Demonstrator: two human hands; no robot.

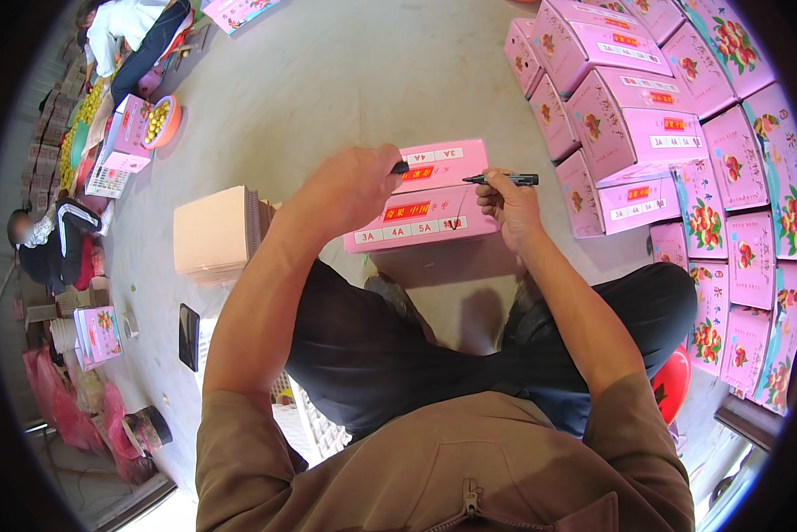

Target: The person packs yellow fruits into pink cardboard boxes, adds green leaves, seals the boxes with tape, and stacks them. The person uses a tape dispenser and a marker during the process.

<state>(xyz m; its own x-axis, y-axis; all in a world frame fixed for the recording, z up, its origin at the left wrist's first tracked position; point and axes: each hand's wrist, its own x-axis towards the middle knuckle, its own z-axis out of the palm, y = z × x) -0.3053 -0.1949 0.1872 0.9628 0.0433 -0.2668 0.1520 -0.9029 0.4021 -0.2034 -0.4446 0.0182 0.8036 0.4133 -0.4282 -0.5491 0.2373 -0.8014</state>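
A closed pink cardboard box (372, 247) with printed labels stands on the floor before me, between my feet. My right hand (510, 199) holds a black marker pen (518, 179), its tip pointing left over the box's right side. My left hand (365, 189) is shut on a black marker cap (400, 168) above the box's left part. A black pen stroke crosses the rightmost printed square on the near side. The cap and the pen are apart.
Pink fruit boxes (638, 139) are stacked at the right. A pile of flat cardboard (211, 229) and a phone (189, 337) lie at the left. Two people work at the far left, near yellow fruit and an orange basin (171, 126). A red stool (674, 382) shows at my right.
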